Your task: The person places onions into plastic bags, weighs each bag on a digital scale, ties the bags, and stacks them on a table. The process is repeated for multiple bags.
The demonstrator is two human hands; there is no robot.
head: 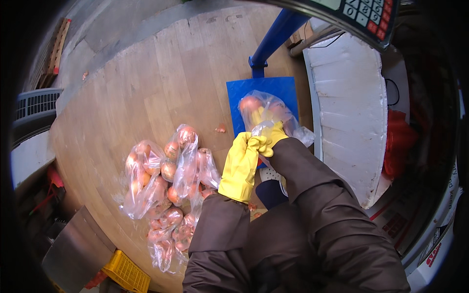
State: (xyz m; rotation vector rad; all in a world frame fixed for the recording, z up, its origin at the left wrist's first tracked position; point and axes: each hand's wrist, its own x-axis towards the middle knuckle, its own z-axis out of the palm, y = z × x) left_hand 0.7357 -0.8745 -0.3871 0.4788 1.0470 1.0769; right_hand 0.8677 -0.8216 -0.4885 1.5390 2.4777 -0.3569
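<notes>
A clear plastic bag (285, 116) with onions in it rests on the blue plate (234, 95) of a platform scale. One reddish-brown onion (250, 103) shows at the bag's far left. My left hand (246, 161), in a yellow rubber glove, pinches the gathered near edge of the bag. My right hand (276, 132), gloved alike, reaches to the bag; yellow fingers show through the film among the onions. Whether they grip an onion is hidden by the plastic. Left of my arms, several clear bags of onions (185, 172) lie together on the wood-patterned floor (121, 102).
The scale's blue post (273, 40) rises to a keypad display (361, 16) overhead. A white foam panel (350, 110) borders the right side. A yellow plastic crate (128, 271) sits at lower left, wooden pallets (58, 47) at upper left. Onion skin (220, 128) lies by the scale.
</notes>
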